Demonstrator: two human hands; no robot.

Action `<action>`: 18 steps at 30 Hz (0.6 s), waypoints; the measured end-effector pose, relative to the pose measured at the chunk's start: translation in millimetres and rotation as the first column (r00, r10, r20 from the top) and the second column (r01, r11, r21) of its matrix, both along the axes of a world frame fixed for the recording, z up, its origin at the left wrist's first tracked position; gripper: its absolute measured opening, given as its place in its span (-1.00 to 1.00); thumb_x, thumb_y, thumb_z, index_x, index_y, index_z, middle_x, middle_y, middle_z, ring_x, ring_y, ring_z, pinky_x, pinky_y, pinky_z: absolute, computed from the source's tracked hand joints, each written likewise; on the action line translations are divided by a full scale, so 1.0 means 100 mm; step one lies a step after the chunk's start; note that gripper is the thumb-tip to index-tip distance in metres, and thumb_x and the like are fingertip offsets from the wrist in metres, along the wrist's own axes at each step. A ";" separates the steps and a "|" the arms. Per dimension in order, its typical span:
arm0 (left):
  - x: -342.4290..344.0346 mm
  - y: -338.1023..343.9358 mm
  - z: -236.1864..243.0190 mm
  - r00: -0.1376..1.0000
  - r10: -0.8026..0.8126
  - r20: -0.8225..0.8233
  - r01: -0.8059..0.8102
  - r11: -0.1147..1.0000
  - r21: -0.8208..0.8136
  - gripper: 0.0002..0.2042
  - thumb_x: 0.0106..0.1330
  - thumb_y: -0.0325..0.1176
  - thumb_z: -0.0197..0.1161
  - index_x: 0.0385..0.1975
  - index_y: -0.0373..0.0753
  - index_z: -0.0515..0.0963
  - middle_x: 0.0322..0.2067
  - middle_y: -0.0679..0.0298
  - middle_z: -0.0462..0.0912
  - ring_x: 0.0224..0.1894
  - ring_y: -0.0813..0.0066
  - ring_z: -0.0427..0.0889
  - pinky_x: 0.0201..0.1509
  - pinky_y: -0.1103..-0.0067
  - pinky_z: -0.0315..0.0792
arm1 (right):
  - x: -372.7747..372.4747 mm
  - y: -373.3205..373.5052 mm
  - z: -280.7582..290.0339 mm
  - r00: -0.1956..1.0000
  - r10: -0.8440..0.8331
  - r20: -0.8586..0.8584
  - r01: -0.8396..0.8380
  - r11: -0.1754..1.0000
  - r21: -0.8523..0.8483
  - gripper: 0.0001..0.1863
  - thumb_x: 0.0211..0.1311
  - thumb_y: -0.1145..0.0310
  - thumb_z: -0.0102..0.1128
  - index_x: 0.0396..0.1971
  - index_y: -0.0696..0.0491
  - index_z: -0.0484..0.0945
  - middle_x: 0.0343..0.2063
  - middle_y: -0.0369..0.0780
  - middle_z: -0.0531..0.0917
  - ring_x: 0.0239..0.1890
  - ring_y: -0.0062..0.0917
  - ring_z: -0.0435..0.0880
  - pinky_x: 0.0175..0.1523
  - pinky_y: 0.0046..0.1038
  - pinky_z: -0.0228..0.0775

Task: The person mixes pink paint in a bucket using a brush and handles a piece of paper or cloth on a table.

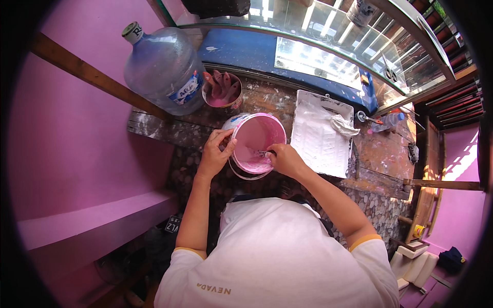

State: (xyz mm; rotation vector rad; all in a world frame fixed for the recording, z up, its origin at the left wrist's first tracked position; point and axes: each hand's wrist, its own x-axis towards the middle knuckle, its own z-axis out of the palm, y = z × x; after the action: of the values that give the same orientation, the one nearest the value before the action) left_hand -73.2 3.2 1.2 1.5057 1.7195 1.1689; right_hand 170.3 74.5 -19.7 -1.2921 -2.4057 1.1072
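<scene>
A white bucket (252, 134) holds pink paint and is tilted toward me at the front of the worn wooden bench, its wire handle hanging down. My left hand (218, 152) grips the bucket's left rim. My right hand (281, 160) is at the right side of the opening, closed on the handle of a metal tool (262, 153) whose end is in the paint; whether it is a brush or scraper I cannot tell. Right of the bucket lies a paint tray (317, 146) coated white, with a crumpled white cloth (344, 124) on it.
A large water jug (156, 66) and a tub of pink-stained brushes (222, 90) stand behind the bucket. A roller (361, 115) and small bottle (390, 123) lie at right. A glass cabinet (328, 25) runs along the back; a wooden post (82, 69) crosses the left.
</scene>
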 end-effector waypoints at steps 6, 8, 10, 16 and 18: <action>-0.02 -0.05 0.04 1.000 0.017 0.014 -0.017 1.000 -0.001 -0.68 0.36 -0.32 0.34 0.05 -0.30 0.62 -0.16 0.21 0.58 -0.21 0.47 0.58 -0.09 0.57 0.49 | -0.02 0.01 0.05 0.996 -0.061 -0.063 0.053 0.990 -0.128 -0.74 0.27 0.35 0.19 -0.17 0.21 0.68 -0.25 0.10 0.71 -0.14 -0.01 0.70 0.03 -0.13 0.51; -0.02 -0.07 0.05 1.000 0.023 0.018 -0.022 0.998 -0.059 -0.68 0.36 -0.34 0.34 0.07 -0.31 0.60 -0.07 0.21 0.60 -0.06 0.43 0.59 0.02 0.58 0.47 | -0.01 0.00 0.09 0.988 -0.129 -0.081 0.112 0.977 -0.184 -0.72 0.29 0.34 0.19 -0.15 0.22 0.68 -0.23 0.10 0.71 -0.14 -0.04 0.71 0.03 -0.17 0.52; -0.02 -0.09 0.05 1.000 0.030 0.006 -0.029 0.999 -0.032 -0.68 0.36 -0.34 0.34 0.06 -0.30 0.61 -0.11 0.21 0.59 -0.13 0.45 0.59 -0.03 0.58 0.47 | -0.01 0.00 0.18 0.984 -0.162 -0.077 0.142 0.966 -0.217 -0.72 0.29 0.34 0.19 -0.15 0.22 0.68 -0.24 0.10 0.71 -0.14 -0.04 0.71 0.03 -0.17 0.53; 0.00 -0.11 0.05 0.999 0.026 -0.020 -0.026 1.000 0.005 -0.68 0.35 -0.32 0.35 0.05 -0.29 0.63 -0.15 0.21 0.60 -0.20 0.46 0.59 -0.07 0.57 0.48 | 0.11 0.05 0.08 0.974 -0.217 -0.059 0.199 0.954 -0.224 -0.72 0.32 0.31 0.18 -0.13 0.21 0.64 -0.37 -0.04 0.72 -0.31 -0.32 0.73 -0.12 -0.34 0.53; 0.00 -0.11 0.04 1.000 0.028 -0.011 -0.028 1.000 -0.001 -0.68 0.35 -0.31 0.35 0.05 -0.30 0.63 -0.15 0.21 0.60 -0.20 0.45 0.59 -0.06 0.57 0.48 | 0.13 0.07 0.07 0.975 -0.218 -0.031 0.206 0.952 -0.226 -0.71 0.33 0.31 0.16 -0.12 0.21 0.62 -0.35 -0.05 0.72 -0.30 -0.33 0.73 -0.11 -0.34 0.53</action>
State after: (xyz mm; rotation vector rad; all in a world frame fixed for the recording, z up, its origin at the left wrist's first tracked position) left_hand -73.2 -7.5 5.0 1.4947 1.7531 1.1756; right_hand 183.3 81.1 -12.2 -1.5248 -2.0900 1.3561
